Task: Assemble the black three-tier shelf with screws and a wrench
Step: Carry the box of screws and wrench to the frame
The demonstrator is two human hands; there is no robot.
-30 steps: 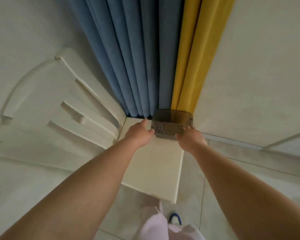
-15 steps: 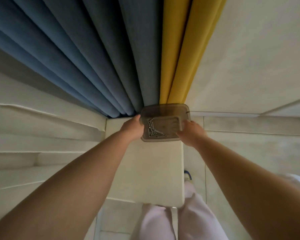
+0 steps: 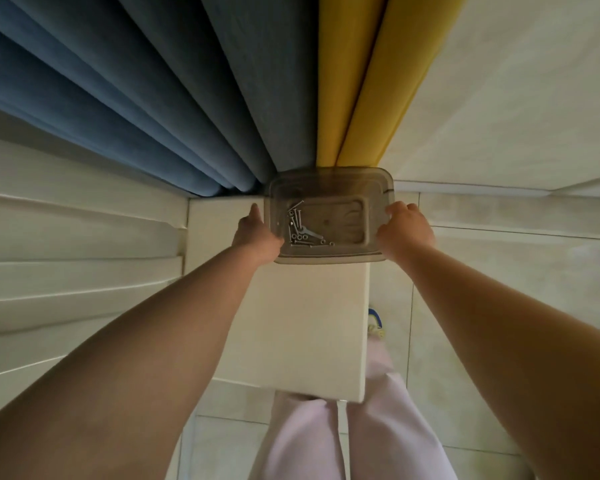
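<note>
Curtain-side tray (image 3: 329, 261) between hands

Screws (image 3: 297, 225): a small heap of silvery metal screws, round heads visible, lying loose and crisscrossed in the left part of a translucent smoky-grey plastic tray (image 3: 378, 188), some pointing up-right, others flat along the tray's near edge. Wrench (image 3: 310, 233): small flat silvery metal piece, lying flat among the screws at the heap's near right side, touching them. Exact screw count unclear. The black shelf parts are out of view.
</note>
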